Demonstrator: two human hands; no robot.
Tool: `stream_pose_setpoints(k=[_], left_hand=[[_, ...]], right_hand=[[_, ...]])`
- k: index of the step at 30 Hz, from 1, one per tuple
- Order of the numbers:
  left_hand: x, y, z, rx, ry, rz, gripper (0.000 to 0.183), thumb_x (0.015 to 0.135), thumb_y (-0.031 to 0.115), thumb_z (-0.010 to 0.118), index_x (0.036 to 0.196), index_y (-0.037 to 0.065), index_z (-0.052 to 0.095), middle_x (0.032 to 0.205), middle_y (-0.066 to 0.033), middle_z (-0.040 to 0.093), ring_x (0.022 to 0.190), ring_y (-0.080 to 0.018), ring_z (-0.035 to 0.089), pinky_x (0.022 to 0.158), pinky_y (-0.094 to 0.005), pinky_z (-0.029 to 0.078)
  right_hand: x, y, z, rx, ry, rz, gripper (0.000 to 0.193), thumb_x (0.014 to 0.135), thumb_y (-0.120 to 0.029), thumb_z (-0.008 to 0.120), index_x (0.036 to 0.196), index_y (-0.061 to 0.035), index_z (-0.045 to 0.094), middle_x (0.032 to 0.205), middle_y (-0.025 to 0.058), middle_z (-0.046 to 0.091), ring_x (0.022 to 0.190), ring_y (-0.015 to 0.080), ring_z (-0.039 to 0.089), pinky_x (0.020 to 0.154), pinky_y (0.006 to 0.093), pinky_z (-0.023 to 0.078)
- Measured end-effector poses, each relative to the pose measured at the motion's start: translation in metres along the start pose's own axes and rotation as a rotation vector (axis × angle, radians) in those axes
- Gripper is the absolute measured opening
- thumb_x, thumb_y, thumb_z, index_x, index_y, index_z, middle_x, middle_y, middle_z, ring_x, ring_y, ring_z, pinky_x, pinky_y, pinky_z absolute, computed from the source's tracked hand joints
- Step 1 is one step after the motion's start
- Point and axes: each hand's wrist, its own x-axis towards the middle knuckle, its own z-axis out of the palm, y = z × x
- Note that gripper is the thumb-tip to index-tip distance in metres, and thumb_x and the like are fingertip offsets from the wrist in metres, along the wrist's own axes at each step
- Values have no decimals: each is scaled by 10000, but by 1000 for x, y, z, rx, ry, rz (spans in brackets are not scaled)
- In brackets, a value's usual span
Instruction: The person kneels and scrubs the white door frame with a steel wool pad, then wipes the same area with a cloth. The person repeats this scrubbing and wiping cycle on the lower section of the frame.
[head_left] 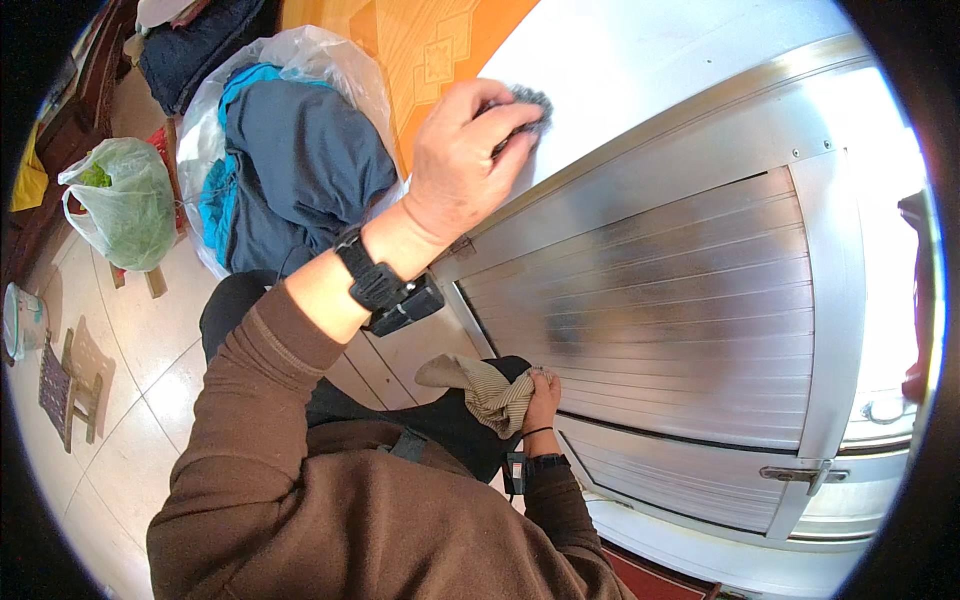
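Observation:
My left hand (462, 165) reaches up and away from me, its fingers closed around a dark grey scouring pad (535, 108) that looks like steel wool. The pad lies against a white surface (640, 70) above the metal door frame. Lower down, close to my knee, my right hand (541, 405) grips a beige striped cloth (490, 393), which hangs in folds over my dark trouser leg. Beside both hands stands a silver metal door (680, 310) with horizontal ribbed panels.
A latch (805, 474) sits on the door's right side. Left of my arm, dark blue clothing (300, 150) fills a clear plastic bag (340, 55). A bag of greens (130, 205), a small stool (68, 390) and a clear tub (24, 320) stand farther left on the tiled floor (140, 430).

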Motion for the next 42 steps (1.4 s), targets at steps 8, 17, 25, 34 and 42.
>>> stream_pose_setpoints(k=[8, 17, 25, 34, 42], left_hand=[[-57, -33, -14, 93, -114, -334, 186, 753, 94, 696, 931, 40, 686, 932, -134, 648, 858, -279, 636, 763, -322, 505], [-86, -39, -16, 79, -180, -653, 186, 742, 129, 688, 904, 41, 671, 891, -138, 644, 817, -293, 632, 735, -344, 499], [-65, -59, -16, 137, -115, -703, 165, 745, 95, 711, 893, 29, 681, 836, -106, 638, 756, -222, 627, 712, -306, 496], [-79, -54, -1, 57, 40, -407, 160, 729, 92, 698, 872, 25, 670, 908, -142, 601, 828, -292, 606, 734, -340, 493], [-100, -42, -17, 10, -189, -640, 117, 710, 68, 702, 820, 37, 675, 851, -114, 637, 799, -284, 627, 708, -334, 497]], right_hand=[[-3, -2, -2, -50, 21, -27, 576, 799, -236, 643, 1244, 74, 449, 1107, 140, 547, 962, 215, 526, 822, 313, 432], [-14, -21, 12, 7, -29, -55, 237, 812, -171, 625, 970, -18, 538, 877, 51, 566, 786, 161, 525, 707, 297, 434], [-15, -21, 13, 33, -19, -61, 206, 824, -162, 619, 950, -20, 539, 860, 43, 568, 777, 158, 526, 692, 294, 433], [-8, -16, 8, 19, -33, -53, 300, 826, -178, 610, 1043, 2, 510, 898, 74, 580, 777, 182, 576, 677, 312, 481], [-7, -20, 13, 18, -28, -52, 331, 821, -180, 631, 1056, 17, 507, 941, 78, 564, 823, 175, 537, 727, 308, 443]])
